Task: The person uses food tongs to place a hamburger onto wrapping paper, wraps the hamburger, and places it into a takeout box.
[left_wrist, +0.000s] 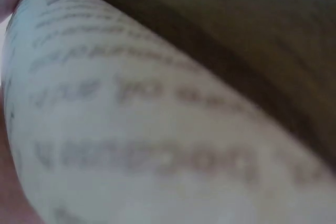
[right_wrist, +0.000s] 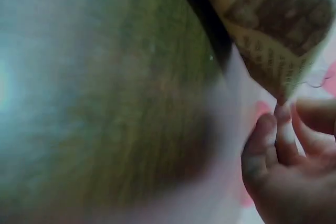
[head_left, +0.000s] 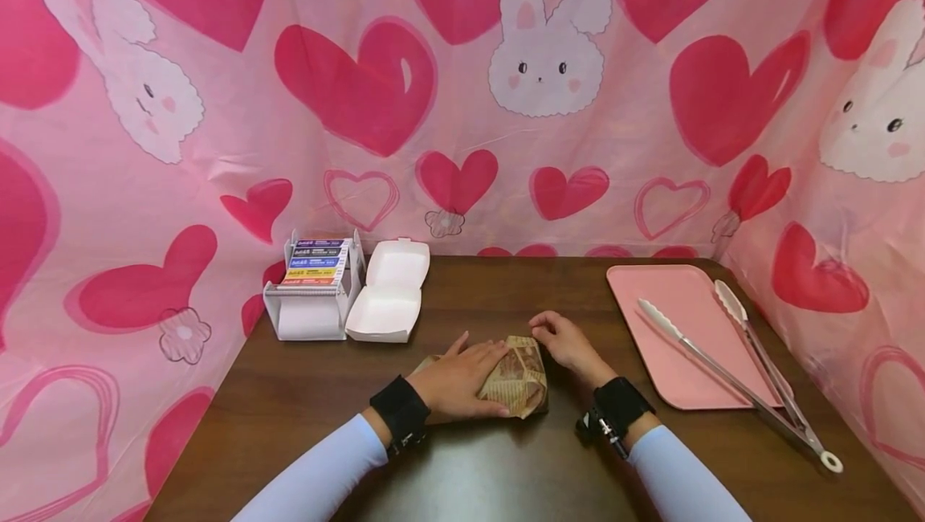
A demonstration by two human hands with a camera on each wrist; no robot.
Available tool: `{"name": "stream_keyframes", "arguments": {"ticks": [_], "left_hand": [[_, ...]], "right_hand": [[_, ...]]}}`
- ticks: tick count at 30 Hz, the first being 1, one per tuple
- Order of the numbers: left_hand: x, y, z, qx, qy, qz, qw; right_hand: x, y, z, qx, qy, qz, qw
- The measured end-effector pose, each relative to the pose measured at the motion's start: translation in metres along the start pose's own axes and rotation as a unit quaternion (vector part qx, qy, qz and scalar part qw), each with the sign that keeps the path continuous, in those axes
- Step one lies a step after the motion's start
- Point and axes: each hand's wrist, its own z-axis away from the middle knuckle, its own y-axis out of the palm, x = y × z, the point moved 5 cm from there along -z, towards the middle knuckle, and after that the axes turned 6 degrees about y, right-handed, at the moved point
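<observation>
A parcel wrapped in brown newsprint-patterned paper point(head_left: 515, 377) lies on the table in front of me. My left hand point(head_left: 455, 381) rests on its left part, with fingers spread and the thumb along the near side. In the left wrist view, the printed paper point(left_wrist: 131, 129) fills much of the frame, blurred. My right hand point(head_left: 567, 344) is at the parcel's far right corner, fingers loosely bent. The right wrist view has its fingertips by a pointed paper corner point(right_wrist: 273, 72), with one fingertip at the tip; no clear pinch shows. What the paper wraps is hidden.
A white open clamshell box point(head_left: 390, 297) stands at the back left, beside a white dispenser point(head_left: 312, 317) of colourful labelled rolls. To the right, a pink tray point(head_left: 672, 361) carries metal tongs point(head_left: 723, 369) whose handles overhang its near edge. Patterned pink curtains surround the brown table point(head_left: 303, 409).
</observation>
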Motion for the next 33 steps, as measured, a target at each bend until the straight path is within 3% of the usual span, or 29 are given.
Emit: {"name": "stream_keyframes", "arguments": {"ticks": [4,7,10,12,16,19,25,33], "left_hand": [[0.001,-0.002,-0.001,0.001,-0.001,0.005,1.0],[0.002,-0.003,-0.002,0.0,-0.003,0.007,1.0],[0.003,-0.004,-0.002,0.005,-0.007,0.008,0.9999],[0.004,-0.004,-0.001,0.009,-0.009,0.014,0.9998],[0.002,-0.004,-0.001,0.016,-0.007,0.027,0.9995],[0.001,-0.003,-0.001,0.022,-0.007,0.036,0.9991],[0.002,-0.004,-0.001,0.028,-0.01,0.048,0.9984],[0.002,-0.005,-0.002,0.04,-0.018,0.05,0.9978]], "right_hand": [[0.006,-0.011,0.036,-0.044,-0.051,0.025,0.997],[0.011,-0.011,0.072,-0.034,-0.115,0.065,0.991],[0.015,0.0,0.1,-0.023,-0.154,0.136,0.979],[0.02,0.007,0.11,-0.042,-0.178,0.192,0.964],[0.031,0.015,0.117,-0.111,-0.198,0.284,0.932],[0.036,0.015,0.117,-0.138,-0.202,0.319,0.916],[0.041,0.013,0.121,-0.151,-0.221,0.358,0.895],[0.042,0.006,0.127,-0.138,-0.302,0.407,0.851]]}}
